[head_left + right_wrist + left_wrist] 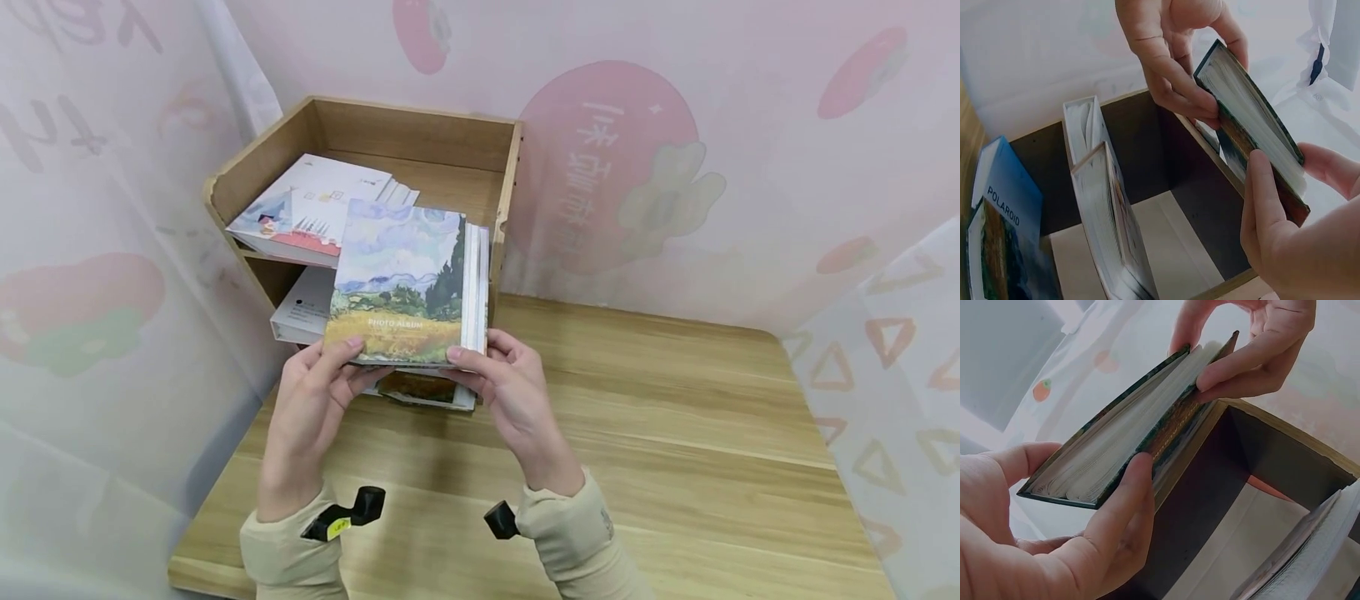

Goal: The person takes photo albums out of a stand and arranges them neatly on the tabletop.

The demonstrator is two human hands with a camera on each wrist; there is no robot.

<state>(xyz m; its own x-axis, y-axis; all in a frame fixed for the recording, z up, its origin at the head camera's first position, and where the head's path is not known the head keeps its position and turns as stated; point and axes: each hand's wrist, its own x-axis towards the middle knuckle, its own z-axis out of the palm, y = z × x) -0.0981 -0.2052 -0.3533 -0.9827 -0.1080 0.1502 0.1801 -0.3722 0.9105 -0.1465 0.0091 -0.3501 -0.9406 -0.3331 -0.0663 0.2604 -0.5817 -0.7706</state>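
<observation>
A photo album [397, 283] with a painted landscape cover is gripped at its near corners by both hands. My left hand [311, 396] holds the left corner, thumb on the cover and fingers beneath. At the right corner, my right hand [517, 387] does the same. The left wrist view shows the album's page edges [1110, 444] between dark covers. Its far end overlaps the upper tier of a wooden desk shelf [416, 133]. On that tier, to the left, lies a white album [318, 196] with a tent drawing.
A white album [303, 304] and a dark-covered one [416, 386] stick out of the shelf's lower compartment. In the right wrist view a blue Polaroid album [1013, 181] stands beside white albums [1094, 212]. The wooden table [675, 450] extends right, with printed curtains [750, 167] behind.
</observation>
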